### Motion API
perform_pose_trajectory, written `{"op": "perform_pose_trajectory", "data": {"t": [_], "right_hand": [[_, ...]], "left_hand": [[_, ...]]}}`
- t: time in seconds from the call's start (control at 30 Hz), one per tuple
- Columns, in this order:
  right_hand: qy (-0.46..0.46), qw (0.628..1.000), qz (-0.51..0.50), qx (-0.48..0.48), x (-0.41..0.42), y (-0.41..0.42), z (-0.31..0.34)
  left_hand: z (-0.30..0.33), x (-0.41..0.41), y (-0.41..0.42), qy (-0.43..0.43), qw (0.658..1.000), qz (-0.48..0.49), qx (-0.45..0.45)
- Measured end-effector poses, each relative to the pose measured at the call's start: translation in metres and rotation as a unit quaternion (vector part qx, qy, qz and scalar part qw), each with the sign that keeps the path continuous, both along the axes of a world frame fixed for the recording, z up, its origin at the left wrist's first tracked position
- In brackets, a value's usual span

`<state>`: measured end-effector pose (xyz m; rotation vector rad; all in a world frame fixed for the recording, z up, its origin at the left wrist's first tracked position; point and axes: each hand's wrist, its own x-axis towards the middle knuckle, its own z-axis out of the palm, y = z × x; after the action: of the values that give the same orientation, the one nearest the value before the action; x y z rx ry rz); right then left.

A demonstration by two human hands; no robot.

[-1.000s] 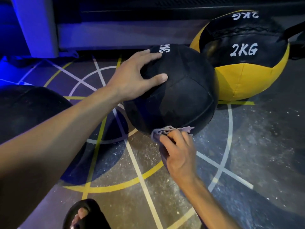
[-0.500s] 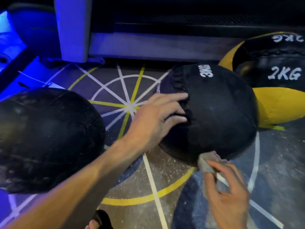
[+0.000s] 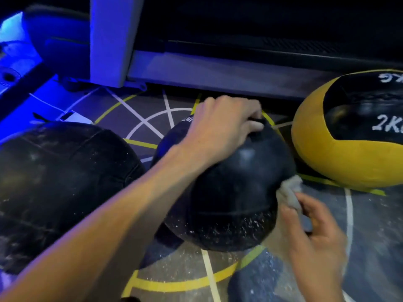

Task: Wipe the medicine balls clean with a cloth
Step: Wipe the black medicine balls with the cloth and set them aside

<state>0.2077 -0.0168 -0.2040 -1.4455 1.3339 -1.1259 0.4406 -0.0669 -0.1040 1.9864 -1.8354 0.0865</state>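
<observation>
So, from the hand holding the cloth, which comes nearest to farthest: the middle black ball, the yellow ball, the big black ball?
1. Middle black ball, beside the right hand.
2. Yellow ball, behind it, to the right.
3. Big black ball, far left.

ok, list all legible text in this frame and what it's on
"2K", rest cut off by the frame edge: yellow-and-black ball, black panel.
Upside-down white print near that ball's top: partly cropped, unreadable.
White print on middle black ball, beside the left hand: mostly covered, unreadable.
</observation>
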Motion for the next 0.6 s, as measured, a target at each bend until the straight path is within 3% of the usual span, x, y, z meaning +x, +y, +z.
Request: {"op": "perform_pose_trajectory", "data": {"t": [0.1,0.2,0.3,0.37,0.53,0.6], "right_hand": [[0.003,0.999,0.040,0.015,0.017,-0.026,0.004],[0.010,0.998,0.062,-0.011,0.031,-0.052,0.010],[0.024,0.996,0.074,-0.033,0.039,-0.084,0.018],[0.055,0.993,0.086,-0.052,0.038,-0.106,0.022],[0.076,0.995,0.057,-0.042,0.041,-0.131,0.026],[0.077,0.989,0.044,-0.121,0.055,-0.100,0.019]], "left_hand": [[-0.009,0.025,-0.021,0.076,0.996,0.034,0.023],[0.001,0.059,-0.035,0.200,0.979,-0.016,0.048],[0.015,0.096,-0.018,0.186,0.971,-0.023,0.151],[0.003,0.110,-0.003,0.243,0.943,-0.033,0.225],[-0.030,0.111,-0.003,0.245,0.951,-0.018,0.190],[-0.032,0.107,-0.005,0.234,0.954,-0.013,0.186]]}}
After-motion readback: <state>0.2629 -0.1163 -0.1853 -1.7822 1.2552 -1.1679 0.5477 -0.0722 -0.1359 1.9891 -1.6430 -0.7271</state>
